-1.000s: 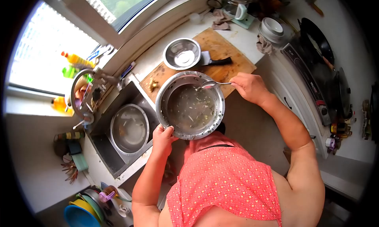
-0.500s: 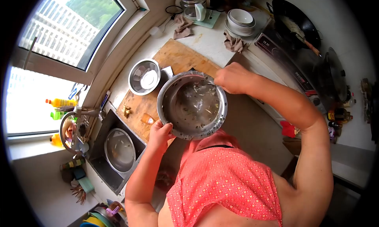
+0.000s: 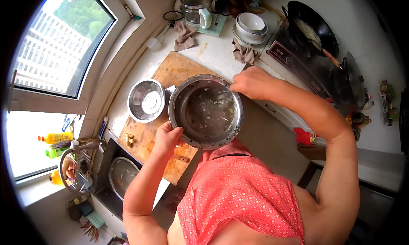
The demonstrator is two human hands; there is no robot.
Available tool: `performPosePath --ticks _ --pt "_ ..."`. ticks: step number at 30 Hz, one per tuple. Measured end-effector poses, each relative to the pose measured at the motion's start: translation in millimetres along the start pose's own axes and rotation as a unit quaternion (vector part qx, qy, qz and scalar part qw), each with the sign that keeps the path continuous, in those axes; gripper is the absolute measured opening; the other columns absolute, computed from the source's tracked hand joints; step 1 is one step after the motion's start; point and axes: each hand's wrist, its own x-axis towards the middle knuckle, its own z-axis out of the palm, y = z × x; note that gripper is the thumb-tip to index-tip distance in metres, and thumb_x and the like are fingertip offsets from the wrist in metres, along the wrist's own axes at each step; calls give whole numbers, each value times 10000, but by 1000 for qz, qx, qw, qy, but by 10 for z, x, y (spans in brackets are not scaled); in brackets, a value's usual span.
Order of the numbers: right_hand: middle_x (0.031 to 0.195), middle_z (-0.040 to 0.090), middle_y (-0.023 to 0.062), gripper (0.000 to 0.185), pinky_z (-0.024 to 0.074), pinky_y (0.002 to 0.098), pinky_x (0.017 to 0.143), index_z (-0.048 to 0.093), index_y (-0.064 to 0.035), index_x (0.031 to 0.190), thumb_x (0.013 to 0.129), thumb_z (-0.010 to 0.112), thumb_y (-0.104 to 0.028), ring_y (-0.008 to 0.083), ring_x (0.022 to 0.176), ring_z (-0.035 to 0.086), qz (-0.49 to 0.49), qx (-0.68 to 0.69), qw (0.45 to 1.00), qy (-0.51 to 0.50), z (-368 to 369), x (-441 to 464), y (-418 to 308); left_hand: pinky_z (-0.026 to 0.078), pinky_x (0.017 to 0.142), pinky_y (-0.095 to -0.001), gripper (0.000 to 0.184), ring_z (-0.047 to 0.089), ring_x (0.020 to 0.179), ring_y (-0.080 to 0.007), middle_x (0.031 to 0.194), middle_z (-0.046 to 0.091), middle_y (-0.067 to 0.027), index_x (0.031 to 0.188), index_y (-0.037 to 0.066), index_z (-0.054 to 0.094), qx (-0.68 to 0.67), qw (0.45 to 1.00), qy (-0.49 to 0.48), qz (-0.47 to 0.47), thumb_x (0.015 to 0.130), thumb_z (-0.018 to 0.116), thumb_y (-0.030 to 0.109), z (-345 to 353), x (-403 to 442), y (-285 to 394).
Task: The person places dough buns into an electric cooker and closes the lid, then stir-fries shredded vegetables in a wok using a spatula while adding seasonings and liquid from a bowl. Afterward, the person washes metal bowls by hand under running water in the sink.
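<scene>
A wide metal basin (image 3: pixel 179 106) is held up in front of my body, above the near side of the wooden cutting board (image 3: pixel 181 70). Cloudy water with small green and pale scraps lies inside it, and dark bits cling to its rim. My left hand (image 3: pixel 167 137) grips the rim at the near left, thumb on top. At the far right, my right hand (image 3: pixel 252 83) is closed on the rim. Left of the basin, a smaller shiny steel bowl (image 3: pixel 135 101) stands on the board. Pieces of ginger (image 3: pixel 129 139) and a brown handle (image 3: pixel 180 158) lie on the board too.
To the left, a sink (image 3: pixel 103 183) holds another metal basin (image 3: pixel 114 176) under a faucet (image 3: pixel 87 145). Stacked white bowls (image 3: pixel 251 22), crumpled cloths (image 3: pixel 184 37) and a glass kettle (image 3: pixel 195 10) sit at the back. A black wok (image 3: pixel 294 27) rests on the stove at right.
My view has turned and shifted, so the counter, sink and stove appear displaced. Both hands keep their hold on the basin, which stays in front of me; more of the board's near end shows.
</scene>
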Motion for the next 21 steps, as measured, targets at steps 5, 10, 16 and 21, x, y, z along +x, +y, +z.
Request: performPosePath --ticks 5,10,16,21 --pt "713 539 60 128 456 388 564 656 -142 865 755 591 -134 262 675 586 -17 -49 996 78 51 235 289 537 588 -268 162 639 691 -153 851 648 -69 970 -9 577 -18 1000 -6 -3 829 503 24 -35 114 42" --pt "734 542 48 161 457 380 574 659 -180 918 785 590 -121 251 722 586 37 19 998 -43 -157 119 261 540 599 -276 176 640 695 -160 864 649 -66 988 -3 572 -13 1000 1 -3 833 493 22 -164 173 54" --pt "803 598 43 173 476 410 645 677 -189 939 821 565 -133 273 782 604 125 59 990 23 -90 171 521 537 593 -263 191 637 701 -140 865 649 -56 1003 1 571 -58 998 7 9 831 492 23 -175 195 28" --pt "808 605 42 178 481 412 646 676 -188 932 812 561 -122 273 769 607 97 63 992 -48 -73 124 450 521 577 -260 162 625 682 -122 846 646 -42 978 15 572 -70 996 41 24 834 501 33 -183 233 -140"
